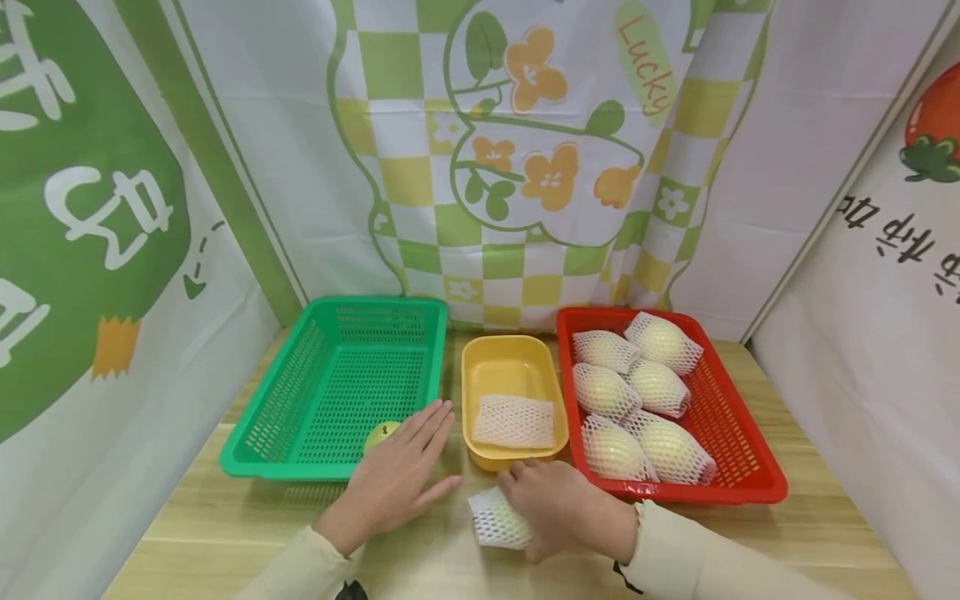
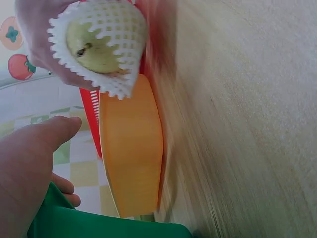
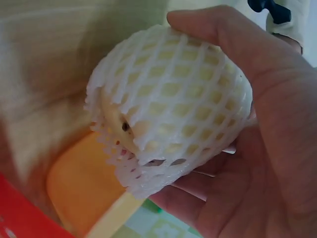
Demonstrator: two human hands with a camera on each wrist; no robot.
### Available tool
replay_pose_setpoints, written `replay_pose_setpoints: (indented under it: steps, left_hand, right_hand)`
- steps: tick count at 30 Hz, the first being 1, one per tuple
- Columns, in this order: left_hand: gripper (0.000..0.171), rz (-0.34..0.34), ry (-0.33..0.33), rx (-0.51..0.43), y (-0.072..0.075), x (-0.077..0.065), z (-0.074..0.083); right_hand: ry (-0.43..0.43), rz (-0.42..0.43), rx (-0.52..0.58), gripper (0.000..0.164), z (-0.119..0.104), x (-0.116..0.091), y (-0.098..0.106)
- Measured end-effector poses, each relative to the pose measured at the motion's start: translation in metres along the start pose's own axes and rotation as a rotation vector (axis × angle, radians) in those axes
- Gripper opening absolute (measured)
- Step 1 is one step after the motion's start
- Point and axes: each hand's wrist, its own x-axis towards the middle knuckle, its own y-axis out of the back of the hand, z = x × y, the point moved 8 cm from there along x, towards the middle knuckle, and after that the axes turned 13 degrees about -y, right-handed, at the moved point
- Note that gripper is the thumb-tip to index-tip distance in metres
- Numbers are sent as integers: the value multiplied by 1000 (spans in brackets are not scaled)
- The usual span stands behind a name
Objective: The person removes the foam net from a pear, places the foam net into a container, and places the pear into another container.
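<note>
My right hand grips a pale yellow-green pear sleeved in a white foam net, just in front of the yellow bin. In the right wrist view, thumb and fingers curve round the net, and one dark-spotted end of the fruit shows through its opening. The left hand is held with fingers straight over the near right corner of the green basket, holding nothing. Beyond its knuckles a bare yellow-green pear lies in that basket, partly hidden by the hand.
A flat foam net lies inside the yellow bin. At the right, the red basket holds several netted pears. Baskets and bin stand side by side on the wooden table, with printed cloth walls behind and at both sides.
</note>
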Motion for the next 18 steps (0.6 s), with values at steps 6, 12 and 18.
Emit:
replay_pose_setpoints:
  steps: [6, 12, 18]
  left_hand:
    - [83, 9, 0, -7, 0, 2, -1]
    - [84, 9, -4, -27, -1, 4, -2]
    - [82, 156, -64, -67, 18, -2, 12]
  right_hand:
    - [-4, 20, 14, 70, -1, 3, -11]
    - [-12, 76, 26, 72, 0, 1, -14]
    - [-12, 72, 123, 77, 4, -7, -18]
